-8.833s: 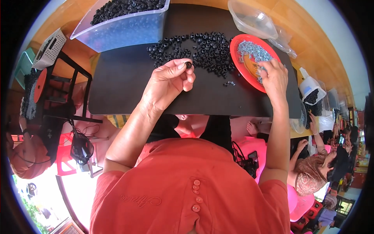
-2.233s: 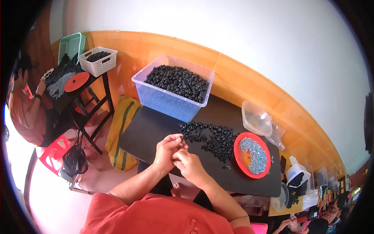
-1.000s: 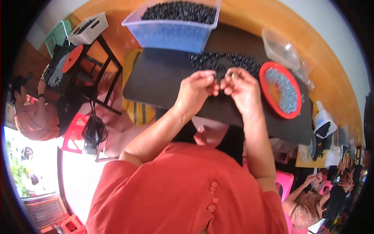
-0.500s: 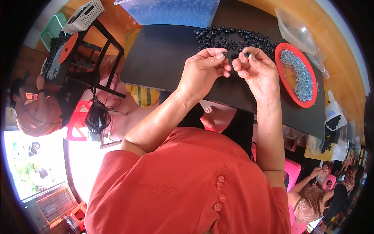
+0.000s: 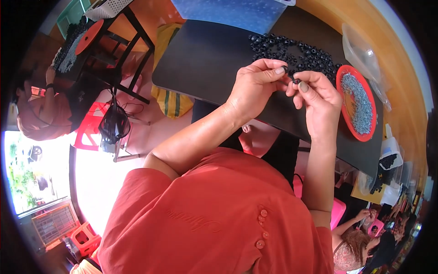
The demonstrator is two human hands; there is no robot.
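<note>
My left hand (image 5: pixel 254 86) is closed, pinching a small round black part (image 5: pixel 284 69) between thumb and forefinger. Close beside it, my right hand (image 5: pixel 320 98) pinches another small black part (image 5: pixel 296 81) at its thumb and fingertips. The fingers of both hands meet or nearly meet above the dark table (image 5: pixel 196 57). Just beyond them lies a loose heap of black ring-like parts (image 5: pixel 315 57). To the right of my right hand stands a red plate (image 5: pixel 340 86) holding many tiny grey-blue pieces (image 5: pixel 358 100), too small to make out.
A blue translucent tub (image 5: pixel 232 13) stands at the table's far edge. Clear plastic packaging (image 5: pixel 360 45) lies behind the plate. A yellow sack (image 5: pixel 171 100) is left of the table. One co-worker (image 5: pixel 43 112) sits at another table on the left; others (image 5: pixel 356 246) are at lower right.
My hands have come together, the right one moving in toward the left with its black part. The whole view has shifted slightly, with the table now farther right.
</note>
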